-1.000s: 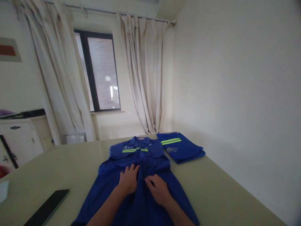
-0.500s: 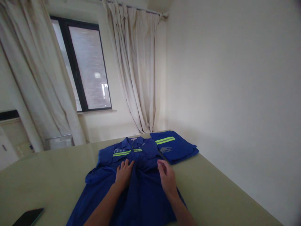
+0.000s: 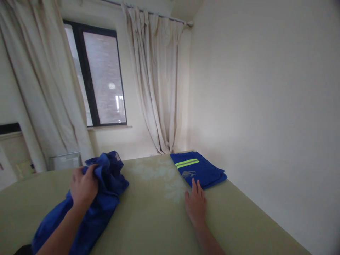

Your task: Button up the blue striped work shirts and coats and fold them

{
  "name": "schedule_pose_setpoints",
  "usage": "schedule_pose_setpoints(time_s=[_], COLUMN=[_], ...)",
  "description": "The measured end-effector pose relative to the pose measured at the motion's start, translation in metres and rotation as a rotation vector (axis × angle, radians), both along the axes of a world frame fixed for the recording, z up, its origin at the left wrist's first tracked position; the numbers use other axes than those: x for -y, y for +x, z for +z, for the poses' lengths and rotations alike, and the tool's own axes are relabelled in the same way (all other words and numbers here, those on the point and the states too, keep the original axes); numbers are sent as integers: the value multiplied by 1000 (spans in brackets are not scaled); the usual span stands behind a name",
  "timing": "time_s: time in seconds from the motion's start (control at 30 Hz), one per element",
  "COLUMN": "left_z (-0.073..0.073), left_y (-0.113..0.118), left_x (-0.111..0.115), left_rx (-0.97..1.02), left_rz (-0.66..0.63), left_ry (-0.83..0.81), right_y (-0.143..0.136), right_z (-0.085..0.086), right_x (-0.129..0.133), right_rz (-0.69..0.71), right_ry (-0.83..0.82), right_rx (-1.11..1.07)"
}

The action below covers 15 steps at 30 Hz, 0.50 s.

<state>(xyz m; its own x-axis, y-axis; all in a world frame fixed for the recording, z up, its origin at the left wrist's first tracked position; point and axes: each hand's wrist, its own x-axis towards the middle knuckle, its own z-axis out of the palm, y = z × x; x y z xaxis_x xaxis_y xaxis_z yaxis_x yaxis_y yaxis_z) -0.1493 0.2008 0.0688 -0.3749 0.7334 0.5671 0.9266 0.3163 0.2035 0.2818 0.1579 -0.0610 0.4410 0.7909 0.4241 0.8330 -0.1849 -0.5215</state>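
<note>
Bunched up at the left is a blue work jacket (image 3: 106, 187), gripped near its top by my left hand (image 3: 84, 184). Its lower part trails toward me over the table, and its front and stripes are hidden in the folds. On the right, a folded blue garment (image 3: 209, 170) lies flat at the far edge, with a yellow-green and grey reflective stripe and a grey print facing up. My right hand (image 3: 196, 203) is open at its near edge, fingers stretched forward. The fingertips reach the cloth, though I cannot tell whether they press on it.
The pale green table (image 3: 148, 219) fills the foreground, with whitish patches on its surface. A wall (image 3: 265, 106) runs along its right side. Behind stand long curtains (image 3: 159, 78) and a dark-framed window (image 3: 106, 78). A dark object (image 3: 23, 250) shows partly at the lower left.
The jacket, spread out in the middle before, has been gathered and pulled left by my left hand. My right hand has moved slightly right, to the folded garment, which stays in place.
</note>
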Motion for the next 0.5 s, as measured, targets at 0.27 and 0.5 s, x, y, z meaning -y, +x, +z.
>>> schedule_pose_setpoints(time_s=[0.27, 0.5], left_z=[-86, -121], left_y=[81, 116], left_x=[90, 98], left_rx=[-79, 53], left_rz=[-110, -323], left_ry=[-194, -201], right_y=[-12, -65], right_z=[25, 38], right_x=[3, 54], right_rz=[138, 577], right_ry=[-217, -188], right_rx=[228, 273])
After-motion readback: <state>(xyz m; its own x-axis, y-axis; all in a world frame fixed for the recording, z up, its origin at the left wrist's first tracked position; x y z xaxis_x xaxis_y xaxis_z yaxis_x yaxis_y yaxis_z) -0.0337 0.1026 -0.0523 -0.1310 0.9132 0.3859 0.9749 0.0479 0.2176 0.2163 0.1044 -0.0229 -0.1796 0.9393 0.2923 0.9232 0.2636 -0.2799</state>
